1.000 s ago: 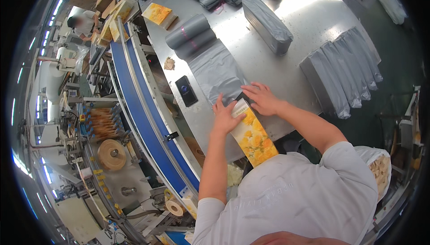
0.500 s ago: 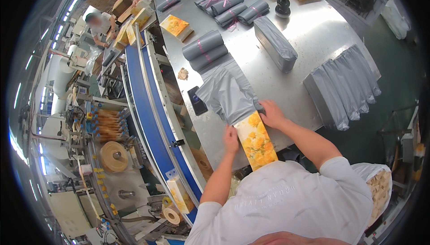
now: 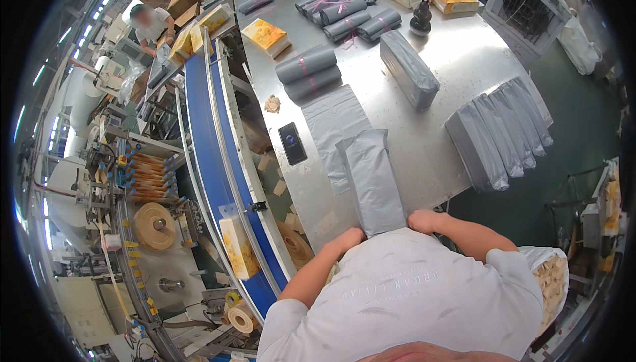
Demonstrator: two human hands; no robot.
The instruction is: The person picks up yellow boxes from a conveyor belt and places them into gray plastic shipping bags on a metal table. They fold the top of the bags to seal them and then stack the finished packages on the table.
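Observation:
A grey plastic bag [image 3: 377, 186] now covers the long flower-printed pack, none of whose yellow print shows. Its near end reaches my shirt. At that end's left corner my left hand [image 3: 351, 237] is closed on the bag's edge, and my right hand [image 3: 425, 221] is closed at the right corner; the fingertips of both are partly hidden. Beyond it lies a flat stack of empty grey bags [image 3: 338, 120], partly under the filled one. Left of the stack is a black phone [image 3: 292, 143].
Grey bag rolls tied with pink ribbon [image 3: 306, 64] lie farther off. Filled grey bags [image 3: 497, 133] stand at the right edge, another bagged pack [image 3: 409, 70] nearer the middle. A blue conveyor [image 3: 222, 143] carries a yellow-and-white pack [image 3: 238, 249] on the left. Co-workers stand at the far left.
Both hands have come toward my body, drawing the grey bag down over the flower-printed pack. The covered pack has separated from most of the bag stack. A pack on the conveyor has moved farther along.

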